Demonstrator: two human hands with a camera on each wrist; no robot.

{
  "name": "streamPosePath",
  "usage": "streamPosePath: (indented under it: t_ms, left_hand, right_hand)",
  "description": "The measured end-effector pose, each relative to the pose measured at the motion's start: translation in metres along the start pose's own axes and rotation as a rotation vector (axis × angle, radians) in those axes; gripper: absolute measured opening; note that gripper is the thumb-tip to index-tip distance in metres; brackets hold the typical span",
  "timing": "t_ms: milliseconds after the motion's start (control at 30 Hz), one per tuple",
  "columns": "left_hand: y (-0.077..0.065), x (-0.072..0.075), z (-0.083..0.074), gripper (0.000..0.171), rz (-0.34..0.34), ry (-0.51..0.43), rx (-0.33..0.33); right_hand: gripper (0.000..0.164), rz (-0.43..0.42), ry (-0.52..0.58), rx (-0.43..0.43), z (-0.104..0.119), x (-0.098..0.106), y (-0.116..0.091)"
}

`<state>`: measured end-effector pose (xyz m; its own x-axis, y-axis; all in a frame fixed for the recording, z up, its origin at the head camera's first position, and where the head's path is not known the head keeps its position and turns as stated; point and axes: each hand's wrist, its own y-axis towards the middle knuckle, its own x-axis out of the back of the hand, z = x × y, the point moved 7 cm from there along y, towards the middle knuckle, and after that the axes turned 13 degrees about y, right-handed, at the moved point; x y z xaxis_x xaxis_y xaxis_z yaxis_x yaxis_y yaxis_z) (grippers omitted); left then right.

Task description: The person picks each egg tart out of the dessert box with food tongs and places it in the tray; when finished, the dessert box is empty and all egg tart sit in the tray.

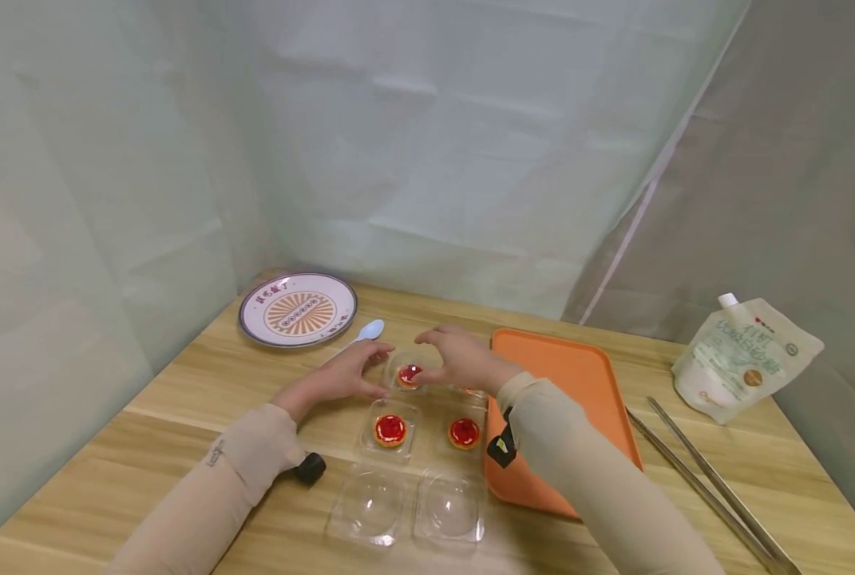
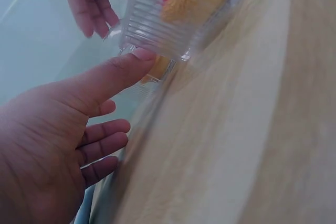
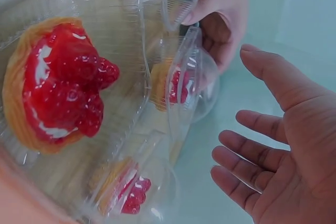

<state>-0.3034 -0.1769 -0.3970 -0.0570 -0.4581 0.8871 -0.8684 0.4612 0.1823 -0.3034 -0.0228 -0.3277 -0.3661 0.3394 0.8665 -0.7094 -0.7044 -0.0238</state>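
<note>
A red-topped tart (image 1: 407,375) sits in a small clear plastic box (image 3: 207,85) with a domed lid, at the far left of the group. My left hand (image 1: 348,374) is on its left side, fingers loosely bent, thumb close to the plastic (image 2: 149,24); contact is unclear. On the other side my right hand (image 1: 463,359) is spread and holds nothing. Nearer me, two more tarts, a left one (image 1: 389,431) and a right one (image 1: 465,432), lie in clear boxes with their domed lids (image 1: 372,503) folded back. Another tart (image 1: 473,392) is partly hidden by the right arm.
An orange tray (image 1: 556,375) lies to the right, under the right forearm. Metal tongs (image 1: 714,483) and a white pouch (image 1: 746,359) are beyond it. A patterned plate (image 1: 299,310) is at the back left, with a pale spoon (image 1: 371,329) beside it.
</note>
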Motion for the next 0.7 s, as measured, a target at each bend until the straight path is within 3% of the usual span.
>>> streamPosePath:
  t_ms: [233,500,700]
  left_hand:
    - [0.0,0.001,-0.002,0.077,-0.012,-0.018,-0.015]
    - [0.0,0.002,-0.001,0.074,-0.021,-0.031,-0.017]
    - [0.0,-0.001,-0.001,0.071,-0.007,-0.024,-0.014]
  right_hand:
    - [0.068,0.01,-0.032,0.007,0.003,-0.007,0.011]
    - [0.072,0.046,-0.174,0.009,0.011,-0.017,0.022]
    - [0.07,0.064,-0.211,0.012,0.012,-0.024,0.023]
